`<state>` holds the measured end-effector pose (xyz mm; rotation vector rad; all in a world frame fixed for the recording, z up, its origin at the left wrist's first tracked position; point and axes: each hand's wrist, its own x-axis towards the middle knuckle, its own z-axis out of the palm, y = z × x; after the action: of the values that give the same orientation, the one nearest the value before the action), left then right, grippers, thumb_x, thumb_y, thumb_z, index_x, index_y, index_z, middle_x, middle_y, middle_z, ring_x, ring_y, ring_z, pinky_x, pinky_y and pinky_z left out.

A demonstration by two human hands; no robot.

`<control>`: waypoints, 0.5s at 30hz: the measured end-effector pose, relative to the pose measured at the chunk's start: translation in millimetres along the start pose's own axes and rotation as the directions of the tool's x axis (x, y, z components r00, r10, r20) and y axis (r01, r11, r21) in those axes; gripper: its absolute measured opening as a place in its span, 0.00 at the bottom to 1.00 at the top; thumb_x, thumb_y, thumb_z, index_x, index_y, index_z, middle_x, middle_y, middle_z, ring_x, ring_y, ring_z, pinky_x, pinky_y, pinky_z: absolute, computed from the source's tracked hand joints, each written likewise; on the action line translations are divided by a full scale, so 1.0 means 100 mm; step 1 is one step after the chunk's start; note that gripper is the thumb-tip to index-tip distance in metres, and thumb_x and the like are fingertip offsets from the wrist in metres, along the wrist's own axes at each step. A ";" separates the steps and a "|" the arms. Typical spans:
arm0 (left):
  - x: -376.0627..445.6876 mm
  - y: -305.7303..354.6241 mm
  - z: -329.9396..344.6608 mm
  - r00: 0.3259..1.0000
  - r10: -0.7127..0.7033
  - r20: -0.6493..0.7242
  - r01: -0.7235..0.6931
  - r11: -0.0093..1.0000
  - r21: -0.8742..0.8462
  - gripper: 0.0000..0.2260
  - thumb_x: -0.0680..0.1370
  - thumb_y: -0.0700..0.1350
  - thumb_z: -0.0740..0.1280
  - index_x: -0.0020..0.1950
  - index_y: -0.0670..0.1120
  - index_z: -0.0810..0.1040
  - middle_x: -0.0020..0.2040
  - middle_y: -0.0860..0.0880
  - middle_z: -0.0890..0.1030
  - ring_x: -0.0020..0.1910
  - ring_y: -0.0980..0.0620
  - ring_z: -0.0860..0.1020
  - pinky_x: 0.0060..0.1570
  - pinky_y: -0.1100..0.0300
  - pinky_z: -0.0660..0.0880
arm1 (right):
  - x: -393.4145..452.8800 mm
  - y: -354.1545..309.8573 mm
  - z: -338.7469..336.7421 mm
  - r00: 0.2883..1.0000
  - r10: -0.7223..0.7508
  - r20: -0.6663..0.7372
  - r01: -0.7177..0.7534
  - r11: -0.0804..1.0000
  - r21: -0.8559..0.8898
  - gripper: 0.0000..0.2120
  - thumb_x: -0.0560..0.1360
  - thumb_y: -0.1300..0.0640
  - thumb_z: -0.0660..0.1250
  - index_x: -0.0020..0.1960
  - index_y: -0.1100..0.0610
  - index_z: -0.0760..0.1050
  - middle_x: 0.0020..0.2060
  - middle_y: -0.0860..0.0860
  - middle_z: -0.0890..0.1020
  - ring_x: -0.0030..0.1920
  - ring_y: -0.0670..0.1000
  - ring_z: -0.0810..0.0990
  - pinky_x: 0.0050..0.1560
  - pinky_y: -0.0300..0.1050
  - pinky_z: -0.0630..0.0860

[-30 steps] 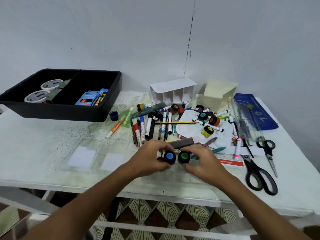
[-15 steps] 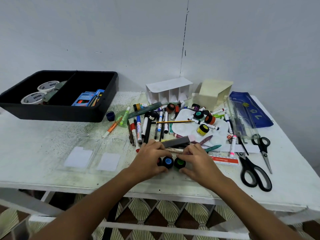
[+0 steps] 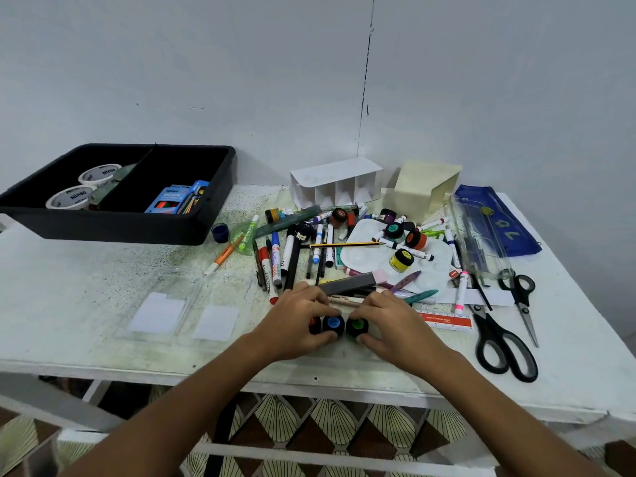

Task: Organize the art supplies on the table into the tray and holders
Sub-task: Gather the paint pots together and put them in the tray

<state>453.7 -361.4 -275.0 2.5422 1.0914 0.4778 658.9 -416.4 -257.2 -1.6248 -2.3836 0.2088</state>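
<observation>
near the table's [image 3: 103, 349] front edge, left hand [image 3: 296, 325] grips the blue-lidded jar [image 3: 333, 323], right hand [image 3: 395, 325] the green-lidded jar [image 3: 357, 326]; a third jar is half hidden under the left fingers.

The left hand [image 3: 298, 321] covers most of a red-capped pot [image 3: 314, 324], so only a sliver peeks out. The right hand [image 3: 389, 321] hides the green-capped pot's [image 3: 357, 326] far side. The tabletop [image 3: 86, 297] runs off both side edges. Print on the red ruler [image 3: 445, 321] is too small to read. Both forearms are cut off by the bottom edge.
</observation>
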 end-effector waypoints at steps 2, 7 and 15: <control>0.01 0.01 -0.02 1.000 0.000 0.015 0.000 1.000 0.002 0.19 0.72 0.58 0.69 0.59 0.51 0.82 0.50 0.52 0.77 0.52 0.55 0.70 0.50 0.50 0.72 | 0.01 0.00 0.00 1.000 0.007 0.002 -0.007 1.000 0.011 0.18 0.75 0.51 0.69 0.64 0.50 0.76 0.55 0.48 0.75 0.58 0.50 0.71 0.54 0.42 0.66; 0.05 0.00 -0.03 0.999 0.030 0.029 -0.031 0.999 0.027 0.18 0.72 0.56 0.71 0.58 0.49 0.82 0.51 0.51 0.77 0.52 0.53 0.70 0.51 0.53 0.71 | 0.02 0.00 -0.03 0.999 0.010 0.042 -0.011 1.000 0.003 0.18 0.75 0.49 0.68 0.65 0.49 0.76 0.55 0.47 0.75 0.57 0.49 0.70 0.51 0.40 0.65; 0.53 0.25 -0.15 0.999 0.014 -0.040 -0.019 0.993 -0.117 0.19 0.75 0.53 0.70 0.64 0.48 0.77 0.52 0.51 0.79 0.49 0.55 0.73 0.49 0.58 0.72 | 0.21 0.44 -0.38 0.969 0.194 -0.155 -0.118 0.910 0.397 0.09 0.76 0.60 0.69 0.55 0.56 0.81 0.45 0.47 0.79 0.45 0.46 0.78 0.46 0.43 0.76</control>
<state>497.4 -335.8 -242.1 2.4511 1.0254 0.5806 701.3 -381.5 -229.5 -1.5645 -1.9207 0.4942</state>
